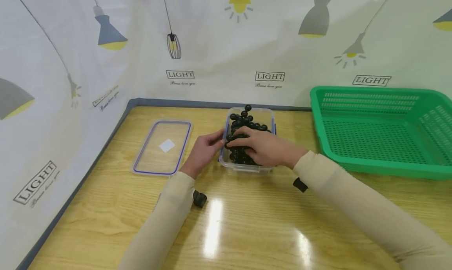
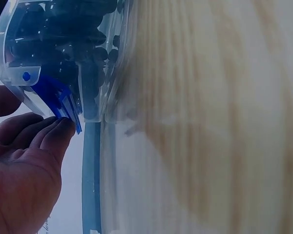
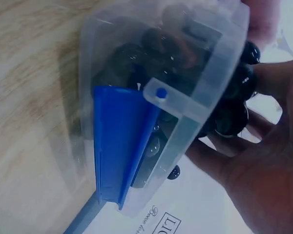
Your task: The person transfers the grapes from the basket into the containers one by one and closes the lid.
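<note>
A clear plastic box (image 1: 243, 168) with blue side clips stands on the table. It is heaped with a bunch of glossy black grapes (image 1: 243, 158), some rising above the rim. My right hand (image 1: 263, 146) reaches over the box from the right, its fingers bent round the grapes. In the right wrist view, grapes (image 3: 232, 117) lie against those fingers, and a blue clip (image 3: 122, 141) hangs unlatched. My left hand (image 1: 203, 152) rests at the box's left side, fingers nearly straight. In the left wrist view, its fingertips touch the other hanging blue clip (image 2: 56, 97).
A clear lid (image 1: 152, 166) with a blue seal and a white label lies flat left of the box. A green plastic basket (image 1: 381, 164) stands on the right. Behind the wooden table (image 1: 261, 223) hangs a wall covering (image 1: 212, 46) printed with lamps.
</note>
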The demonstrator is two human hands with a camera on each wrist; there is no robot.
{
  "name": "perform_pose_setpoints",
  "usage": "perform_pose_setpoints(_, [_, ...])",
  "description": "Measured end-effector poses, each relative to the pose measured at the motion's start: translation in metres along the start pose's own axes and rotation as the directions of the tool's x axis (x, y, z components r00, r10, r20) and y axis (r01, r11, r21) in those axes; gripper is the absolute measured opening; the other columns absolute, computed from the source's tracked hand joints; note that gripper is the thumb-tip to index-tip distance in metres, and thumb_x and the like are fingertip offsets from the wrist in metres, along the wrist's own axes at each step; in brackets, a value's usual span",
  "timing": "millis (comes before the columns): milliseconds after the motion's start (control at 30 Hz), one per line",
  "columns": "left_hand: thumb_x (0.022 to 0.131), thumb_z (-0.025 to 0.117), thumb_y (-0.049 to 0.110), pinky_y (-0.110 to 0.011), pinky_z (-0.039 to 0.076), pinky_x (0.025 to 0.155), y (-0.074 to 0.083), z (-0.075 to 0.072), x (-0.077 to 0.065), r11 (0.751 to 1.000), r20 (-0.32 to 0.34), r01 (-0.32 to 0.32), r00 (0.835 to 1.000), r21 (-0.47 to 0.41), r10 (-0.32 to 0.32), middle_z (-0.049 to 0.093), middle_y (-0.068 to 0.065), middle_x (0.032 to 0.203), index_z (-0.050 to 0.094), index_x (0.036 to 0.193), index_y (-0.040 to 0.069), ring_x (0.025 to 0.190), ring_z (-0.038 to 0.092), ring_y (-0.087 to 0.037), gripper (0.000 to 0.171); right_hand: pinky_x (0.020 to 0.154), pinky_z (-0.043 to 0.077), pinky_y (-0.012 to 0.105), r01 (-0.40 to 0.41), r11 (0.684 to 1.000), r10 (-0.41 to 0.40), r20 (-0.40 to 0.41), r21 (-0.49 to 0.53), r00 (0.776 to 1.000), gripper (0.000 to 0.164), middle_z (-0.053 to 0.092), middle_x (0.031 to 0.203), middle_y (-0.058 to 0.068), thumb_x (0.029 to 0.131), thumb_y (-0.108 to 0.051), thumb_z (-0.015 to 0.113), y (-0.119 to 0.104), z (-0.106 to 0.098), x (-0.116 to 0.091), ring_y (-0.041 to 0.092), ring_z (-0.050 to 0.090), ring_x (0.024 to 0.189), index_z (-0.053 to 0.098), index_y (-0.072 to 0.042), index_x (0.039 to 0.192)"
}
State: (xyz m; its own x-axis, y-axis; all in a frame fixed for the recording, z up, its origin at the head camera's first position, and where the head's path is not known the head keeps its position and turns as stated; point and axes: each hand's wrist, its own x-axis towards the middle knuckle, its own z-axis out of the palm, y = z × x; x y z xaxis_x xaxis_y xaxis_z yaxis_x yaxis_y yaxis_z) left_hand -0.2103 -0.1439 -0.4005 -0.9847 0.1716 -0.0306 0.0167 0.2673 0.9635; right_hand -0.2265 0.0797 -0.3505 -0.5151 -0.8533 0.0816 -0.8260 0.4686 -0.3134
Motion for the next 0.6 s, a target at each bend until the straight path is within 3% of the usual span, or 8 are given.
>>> perform_pose_setpoints(133, [0.101,0.057,0.011,-0.035,0.043,0.104,0.0002,-0.0002,-0.0007,1.0,0.001,-0.003,1.0,-0.003,0.003,0.051,-0.01,0.142,0.045,0.145,0.005,0.128,0.05,-0.023,0.046,0.078,0.053,0.035,0.008,1.0,-0.008,0.005,0.029,1.0,0.04,0.048,0.138,0.01,0.098,-0.004,0.059,0.0016,-0.0017,0.0021,0.024,0.063,0.098,0.062,-0.018,0.135])
perform_pose_setpoints(333, [0.101,0.057,0.011,-0.036,0.043,0.103,0.0019,0.0007,0.0004,1.0,-0.001,-0.015,1.0,0.017,0.015,0.052,-0.01,0.142,0.046,0.145,0.006,0.127,0.051,-0.024,0.046,0.064,0.052,0.026,0.019,0.998,-0.019,0.008,-0.054,1.0,0.035,0.049,0.132,0.009,0.097,-0.009,0.063,0.0018,0.004,0.0045,0.016,0.061,0.074,0.066,-0.02,0.13])
perform_pose_setpoints(600, [0.102,0.056,0.013,-0.035,0.044,0.103,-0.0006,-0.002,-0.0002,1.0,-0.001,0.007,1.0,0.01,-0.007,0.052,-0.01,0.142,0.046,0.146,0.008,0.128,0.05,-0.022,0.046,0.068,0.054,0.027,0.016,0.996,-0.015,0.011,-0.089,1.0,0.034,0.05,0.129,0.008,0.097,-0.011,0.064,-0.0001,0.0061,0.0088,0.016,0.063,0.08,0.066,-0.02,0.13])
